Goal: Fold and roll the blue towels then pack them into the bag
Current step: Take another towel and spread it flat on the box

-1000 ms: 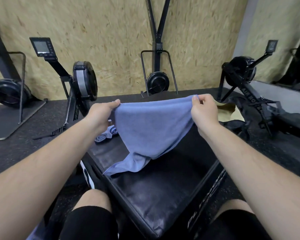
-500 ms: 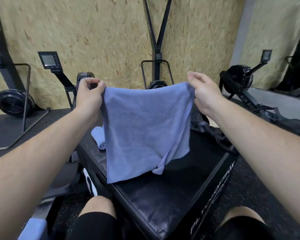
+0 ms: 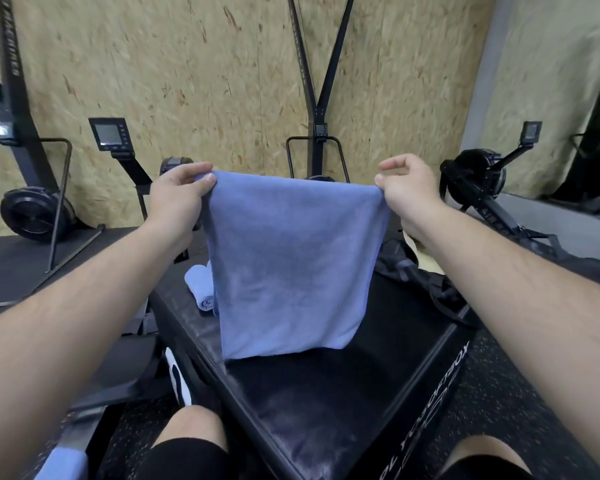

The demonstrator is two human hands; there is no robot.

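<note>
head view. pinches the two top corners of a blue towel point(image 3: 291, 265), thumb against curled fingers: left grip point(image 3: 181, 192) grasping one corner, right grip point(image 3: 406, 188) grasping the other. holds it stretched between both grips as a soft, fine-piled rectangle, rounded along the top edge, straight at the lower hem, hanging just over a black padded tabletop point(image 3: 309, 403); cannot tell whether hem and pad touch. shows there a creased, faintly glossy, leather-like skin with squared edges. finds below the left grip, partly behind the hanging cloth, a rolled towel point(image 3: 200, 289): pale blue, cylinder-shaped, lying on that tabletop. finds below the right grip, at the tabletop's far edge, a black bag point(image 3: 400, 268) of limp fabric with straps. faces, beyond both grips, a wall point(image 3: 187, 81) of rough, flaky chipboard. has under the right forearm a dark, speckled rubber floor point(image 3: 499, 393).
</note>
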